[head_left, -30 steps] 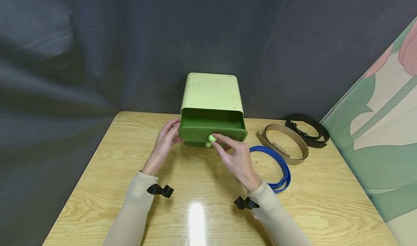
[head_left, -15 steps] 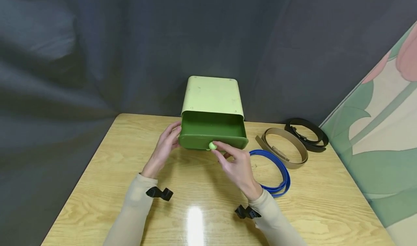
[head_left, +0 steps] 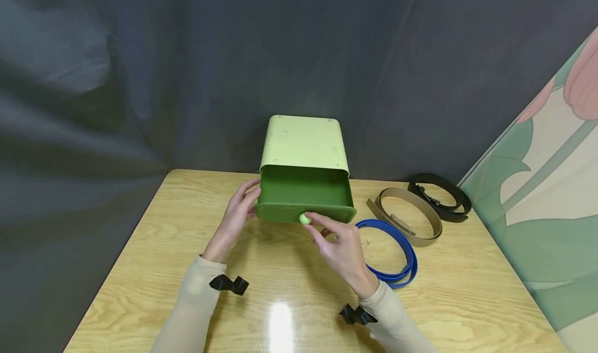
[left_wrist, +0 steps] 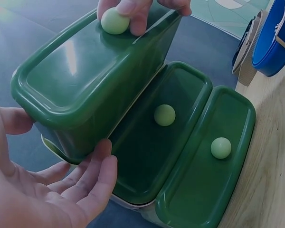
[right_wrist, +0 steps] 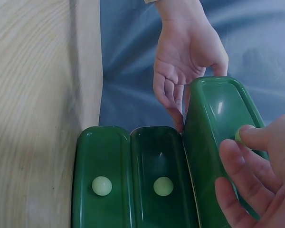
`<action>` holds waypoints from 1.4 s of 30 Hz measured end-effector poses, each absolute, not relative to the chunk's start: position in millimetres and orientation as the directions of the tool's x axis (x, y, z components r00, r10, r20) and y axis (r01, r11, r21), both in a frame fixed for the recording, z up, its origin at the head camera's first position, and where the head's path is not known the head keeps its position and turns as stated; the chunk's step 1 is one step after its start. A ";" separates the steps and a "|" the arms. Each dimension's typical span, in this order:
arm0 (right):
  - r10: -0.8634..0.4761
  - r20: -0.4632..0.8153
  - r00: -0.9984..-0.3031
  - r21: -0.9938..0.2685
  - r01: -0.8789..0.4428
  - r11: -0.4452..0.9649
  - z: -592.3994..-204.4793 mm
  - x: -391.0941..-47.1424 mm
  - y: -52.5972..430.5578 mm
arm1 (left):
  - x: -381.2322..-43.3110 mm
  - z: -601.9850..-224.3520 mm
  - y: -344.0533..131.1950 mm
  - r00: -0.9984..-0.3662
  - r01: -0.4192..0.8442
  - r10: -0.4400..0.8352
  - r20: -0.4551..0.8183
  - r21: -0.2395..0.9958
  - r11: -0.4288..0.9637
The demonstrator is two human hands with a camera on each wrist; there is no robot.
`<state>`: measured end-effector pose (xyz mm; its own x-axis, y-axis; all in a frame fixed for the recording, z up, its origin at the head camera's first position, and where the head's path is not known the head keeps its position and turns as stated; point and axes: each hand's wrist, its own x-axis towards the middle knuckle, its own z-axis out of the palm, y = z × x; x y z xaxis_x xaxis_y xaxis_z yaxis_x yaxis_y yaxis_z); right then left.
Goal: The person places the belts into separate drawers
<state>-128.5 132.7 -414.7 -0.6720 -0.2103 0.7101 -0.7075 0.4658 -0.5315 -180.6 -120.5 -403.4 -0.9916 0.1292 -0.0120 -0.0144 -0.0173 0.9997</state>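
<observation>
The top drawer (head_left: 280, 212) is being held well out from the front of a pale green cabinet (head_left: 306, 140), its dark green hollow being shown from above. Its round light green knob (head_left: 304, 218) is being pinched between the thumb and forefinger of the right hand (head_left: 343, 246). The left hand (head_left: 235, 213) is being rested against the left side at the front, its fingers spread and its thumb parted from them; whether the drawer wall or the cabinet shell is being touched by each fingertip cannot quite be told, the contact being partly hidden.

Beneath, in the left wrist view, a middle drawer (left_wrist: 137, 166) and a bottom drawer (left_wrist: 194, 185) are being seen closed, each being fitted with a similar round handle.

The cabinet is being supported by a wooden table (head_left: 149, 270) near its far edge, a dark curtain (head_left: 261, 46) being hung behind it. To the right, three coiled belts are being borne by the same tabletop: a blue belt (head_left: 411, 259) just beside the right hand, a tan belt (head_left: 434, 220) beyond it and a black belt (head_left: 455, 215) farthest back. The right side is being bordered by a flower-patterned panel (head_left: 551, 223).
</observation>
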 end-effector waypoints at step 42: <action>-0.256 0.720 -0.645 -0.518 -0.745 0.420 -422.8 -109.9 134.5 | -182.0 -404.8 -123.2 -0.989 -0.015 0.146 -0.012 1.000 -0.024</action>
<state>-109.9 134.5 -422.8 -0.6451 -0.2565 0.7197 -0.7450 0.4205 -0.5179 -182.0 -123.2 -404.8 -0.9892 0.1460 -0.0117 -0.0153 -0.0235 0.9996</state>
